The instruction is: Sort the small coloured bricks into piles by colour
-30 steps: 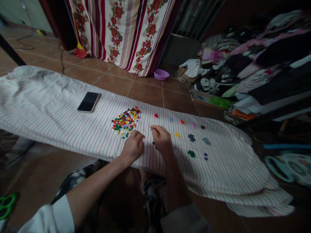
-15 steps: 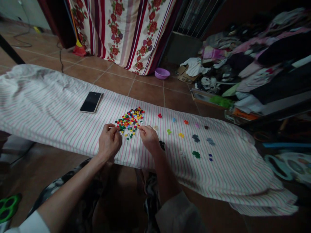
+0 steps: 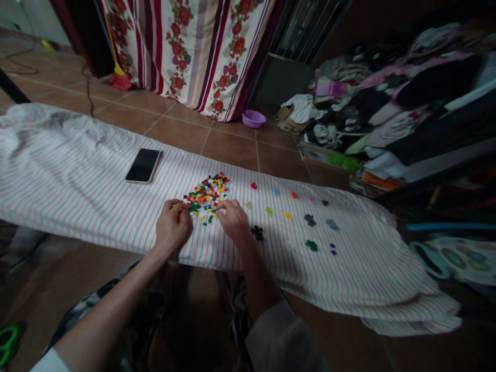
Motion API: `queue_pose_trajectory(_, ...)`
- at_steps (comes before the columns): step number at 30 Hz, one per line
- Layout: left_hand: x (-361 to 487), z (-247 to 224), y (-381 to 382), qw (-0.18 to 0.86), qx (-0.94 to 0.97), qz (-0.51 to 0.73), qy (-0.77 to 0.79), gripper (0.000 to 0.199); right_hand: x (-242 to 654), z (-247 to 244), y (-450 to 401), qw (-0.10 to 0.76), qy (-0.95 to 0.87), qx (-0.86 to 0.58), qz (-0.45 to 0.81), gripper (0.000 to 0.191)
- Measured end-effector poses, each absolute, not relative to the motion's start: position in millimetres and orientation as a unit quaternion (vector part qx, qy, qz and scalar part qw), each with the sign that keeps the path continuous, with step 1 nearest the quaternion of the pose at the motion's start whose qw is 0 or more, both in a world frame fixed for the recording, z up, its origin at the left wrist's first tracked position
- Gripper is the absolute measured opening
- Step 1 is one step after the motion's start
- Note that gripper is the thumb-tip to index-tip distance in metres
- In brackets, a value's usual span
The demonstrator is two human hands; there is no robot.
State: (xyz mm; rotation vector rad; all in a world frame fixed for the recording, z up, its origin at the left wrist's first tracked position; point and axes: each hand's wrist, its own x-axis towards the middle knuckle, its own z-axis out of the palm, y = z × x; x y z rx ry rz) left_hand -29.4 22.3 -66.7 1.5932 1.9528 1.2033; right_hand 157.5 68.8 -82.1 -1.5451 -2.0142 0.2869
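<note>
A mixed pile of small coloured pieces (image 3: 207, 192) lies on the striped cloth (image 3: 96, 206). My left hand (image 3: 172, 223) rests at the pile's left edge, fingers curled and fingertips together; anything between them is too small to make out. At the lower right edge of the pile, my right hand (image 3: 233, 216) has its thumb and finger pinched, with whatever they hold hidden. Small single-colour groups lie to the right, among them red (image 3: 253, 186), yellow (image 3: 287, 216), black (image 3: 257, 233), dark green (image 3: 311, 245) and grey (image 3: 332, 223) ones.
A phone (image 3: 143, 166) lies on the cloth left of the pile. Beyond the cloth, a purple basin (image 3: 253, 119) stands on the tiled floor near a floral curtain (image 3: 178, 51). Heaped clothes (image 3: 372, 98) are at the back right.
My right hand has shifted slightly left along the pile's lower edge, uncovering more of the black group. My left hand stays near the same spot. The whole view has moved a little.
</note>
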Motion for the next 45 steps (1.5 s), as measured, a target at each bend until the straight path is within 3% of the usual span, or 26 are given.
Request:
queue_pose_trajectory(10, -31, -65, 30, 0.19, 0.545, 0.436, 0.691, 0.03, 155, -71, 71, 0.374, -0.729, -0.544, 0.179, 0.003)
queue_pose_trajectory(20, -32, -57, 32, 0.172, 0.527, 0.418, 0.72, 0.026, 174, -58, 65, 0.385, -0.699, -0.561, 0.22, 0.003)
queue_pose_trajectory(40, -25, -47, 40, 0.162, 0.492, 0.416, 0.747, 0.023, 288, -61, 52, 0.524, -0.535, -0.632, 0.198, 0.03)
queue_pose_trajectory(45, -16, -39, 44, 0.166, 0.486, 0.447, 0.733, 0.025, 318, -65, 52, 0.525, -0.485, -0.677, 0.179, 0.038)
